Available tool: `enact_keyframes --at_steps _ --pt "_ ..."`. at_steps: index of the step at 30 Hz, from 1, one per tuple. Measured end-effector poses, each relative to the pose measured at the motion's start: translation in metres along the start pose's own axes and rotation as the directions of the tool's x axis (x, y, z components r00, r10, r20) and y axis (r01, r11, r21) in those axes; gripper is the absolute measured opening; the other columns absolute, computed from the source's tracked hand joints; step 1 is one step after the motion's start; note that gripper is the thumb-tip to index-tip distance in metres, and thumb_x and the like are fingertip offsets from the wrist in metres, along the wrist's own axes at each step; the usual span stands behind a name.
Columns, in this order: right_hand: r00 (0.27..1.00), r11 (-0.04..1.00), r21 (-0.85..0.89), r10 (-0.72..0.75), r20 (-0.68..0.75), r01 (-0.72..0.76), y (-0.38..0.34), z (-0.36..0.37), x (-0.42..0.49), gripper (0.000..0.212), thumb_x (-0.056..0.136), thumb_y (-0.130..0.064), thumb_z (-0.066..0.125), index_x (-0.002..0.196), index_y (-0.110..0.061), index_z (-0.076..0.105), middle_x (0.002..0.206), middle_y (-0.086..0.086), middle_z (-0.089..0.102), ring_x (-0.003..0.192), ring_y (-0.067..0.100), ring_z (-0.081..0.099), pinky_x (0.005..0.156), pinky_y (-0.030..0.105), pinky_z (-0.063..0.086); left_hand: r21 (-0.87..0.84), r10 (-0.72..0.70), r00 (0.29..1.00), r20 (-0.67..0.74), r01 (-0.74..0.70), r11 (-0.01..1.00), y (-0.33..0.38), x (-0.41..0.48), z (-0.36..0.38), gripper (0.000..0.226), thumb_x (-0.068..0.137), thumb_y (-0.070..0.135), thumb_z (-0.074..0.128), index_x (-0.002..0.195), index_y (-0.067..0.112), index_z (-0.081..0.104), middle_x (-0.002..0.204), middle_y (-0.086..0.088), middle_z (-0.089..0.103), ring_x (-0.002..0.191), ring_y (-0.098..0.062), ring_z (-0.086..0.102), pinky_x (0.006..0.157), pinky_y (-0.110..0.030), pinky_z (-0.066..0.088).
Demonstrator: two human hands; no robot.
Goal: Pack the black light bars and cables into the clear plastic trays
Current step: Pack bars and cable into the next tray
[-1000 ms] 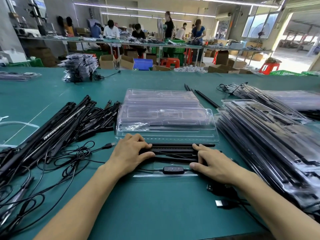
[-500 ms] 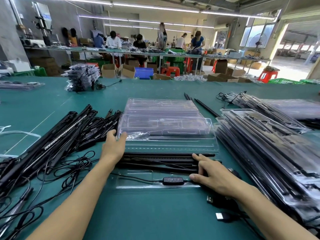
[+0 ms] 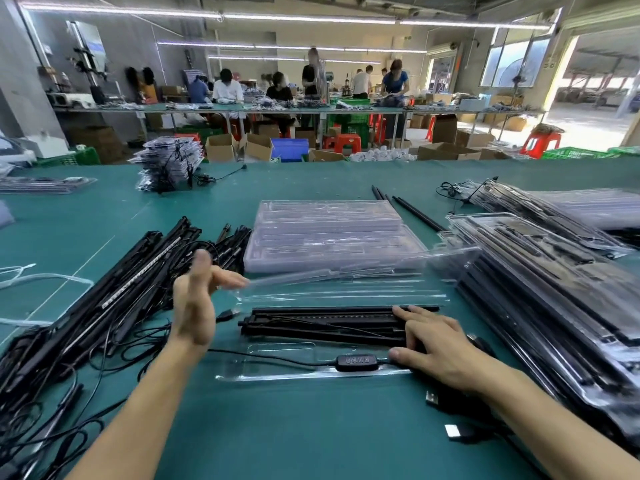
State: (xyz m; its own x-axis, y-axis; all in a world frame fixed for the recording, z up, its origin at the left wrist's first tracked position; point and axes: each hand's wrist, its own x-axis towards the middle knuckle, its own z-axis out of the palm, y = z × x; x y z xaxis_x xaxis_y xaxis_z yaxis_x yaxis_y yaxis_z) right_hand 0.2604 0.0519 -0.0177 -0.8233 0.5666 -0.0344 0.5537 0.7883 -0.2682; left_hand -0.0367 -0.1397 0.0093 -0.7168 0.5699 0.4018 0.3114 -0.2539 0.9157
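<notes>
Cable controller (image 3: 353, 360) button marks too small to read

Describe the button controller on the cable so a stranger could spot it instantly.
On the green table, find the clear tray nearest the camera, holding black light bars. Just before the bars, by the thumb of the right hand, a small black controller sits on a cable. It alone has a row of buttons.

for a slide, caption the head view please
Left hand touches the raised clear lid; right hand rests on black light bars in the tray
</notes>
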Motion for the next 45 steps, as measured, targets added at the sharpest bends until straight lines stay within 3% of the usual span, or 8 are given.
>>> enact_keyframes --at_steps 5,9,15,20,24,35,42,45 --pt "0.993 0.995 -0.033 0.101 0.064 -0.099 -0.005 -0.006 -0.004 0.041 0.088 -0.067 0.049 0.095 -0.027 0.057 0.134 -0.015 0.054 0.126 0.013 0.047 0.101 0.030 0.033 0.756 -0.269 0.873 0.406 -0.156 0.636 0.020 -0.015 -0.006 0.073 0.053 0.100 0.039 0.084 0.043 0.071 0.070 0.016 0.069 0.069 0.000 0.064 0.072 -0.031 0.052" --pt "0.988 0.984 -0.090 0.157 0.016 -0.155 -0.020 -0.011 -0.012 0.040 0.091 -0.063 0.047 0.095 -0.024 0.055 0.111 -0.004 0.059 0.108 0.019 0.055 0.097 0.035 0.042 0.869 -0.353 0.806 0.476 -0.369 0.330 0.003 -0.036 0.013 0.096 0.055 0.101 0.011 0.138 0.060 0.034 0.101 0.011 0.041 0.107 -0.013 0.046 0.094 -0.035 0.044" --pt "0.981 0.984 -0.027 0.172 -0.087 -0.175 -0.029 0.012 -0.061 0.056 0.097 -0.062 0.034 0.142 -0.030 0.040 0.162 -0.004 0.011 0.151 0.016 0.001 0.121 0.037 0.019 0.888 -0.347 0.831 0.434 -0.332 0.318 -0.012 -0.042 0.005 0.110 0.044 0.105 -0.003 0.139 0.064 0.032 0.104 0.014 0.029 0.099 -0.011 0.031 0.098 -0.030 0.034" --pt "0.900 0.983 -0.047 0.144 -0.412 -0.179 -0.039 0.004 -0.094 0.026 0.083 -0.039 0.072 0.109 -0.038 0.070 0.111 -0.019 0.069 0.104 0.006 0.066 0.081 0.026 0.054 0.886 -0.419 0.787 0.452 -0.344 0.309 -0.003 -0.028 0.009 0.102 0.043 0.105 0.022 0.134 0.063 0.043 0.114 0.017 0.034 0.113 -0.012 0.036 0.115 -0.045 0.023" --pt "0.953 0.980 -0.108 0.132 -0.273 -0.167 -0.025 0.003 -0.086 0.042 0.100 -0.049 0.041 0.138 -0.037 0.052 0.141 -0.022 0.048 0.137 0.001 0.036 0.110 0.020 0.030 0.879 -0.435 0.776 0.456 -0.318 0.355 0.002 -0.024 0.017 0.088 0.056 0.097 0.043 0.133 0.055 0.049 0.119 0.015 0.037 0.124 -0.015 0.041 0.115 -0.047 0.025" --pt "0.961 0.911 -0.314 0.230 -0.155 -0.269 -0.021 0.011 -0.083 0.062 0.092 -0.069 0.011 0.147 -0.043 0.022 0.129 -0.010 0.033 0.124 0.016 0.027 0.100 0.036 0.025 0.904 -0.337 0.865 0.372 -0.256 0.342 -0.005 -0.055 0.063 0.080 0.075 0.088 0.026 0.132 0.033 0.040 0.145 0.005 0.041 0.141 -0.021 0.031 0.119 -0.058 0.011" --pt "0.793 0.980 0.047 0.185 -0.580 -0.194 -0.030 0.009 -0.106 0.007 0.081 -0.015 0.076 0.077 -0.019 0.072 0.074 -0.007 0.069 0.069 0.016 0.067 0.067 0.033 0.054 0.827 -0.302 0.781 0.546 -0.444 0.345 -0.020 -0.063 0.056 0.046 0.084 0.076 0.004 0.130 0.081 -0.002 0.162 0.026 0.000 0.153 -0.025 -0.008 0.110 -0.071 -0.013" --pt "0.806 0.975 0.036 0.201 -0.557 -0.218 -0.028 0.005 -0.101 0.015 0.077 -0.015 0.080 0.091 -0.019 0.076 0.086 -0.006 0.070 0.081 0.018 0.065 0.074 0.029 0.051 0.833 -0.320 0.776 0.543 -0.450 0.323 -0.020 -0.061 0.057 0.049 0.086 0.075 0.007 0.135 0.076 0.005 0.162 0.025 0.000 0.153 -0.023 -0.010 0.110 -0.072 -0.012"
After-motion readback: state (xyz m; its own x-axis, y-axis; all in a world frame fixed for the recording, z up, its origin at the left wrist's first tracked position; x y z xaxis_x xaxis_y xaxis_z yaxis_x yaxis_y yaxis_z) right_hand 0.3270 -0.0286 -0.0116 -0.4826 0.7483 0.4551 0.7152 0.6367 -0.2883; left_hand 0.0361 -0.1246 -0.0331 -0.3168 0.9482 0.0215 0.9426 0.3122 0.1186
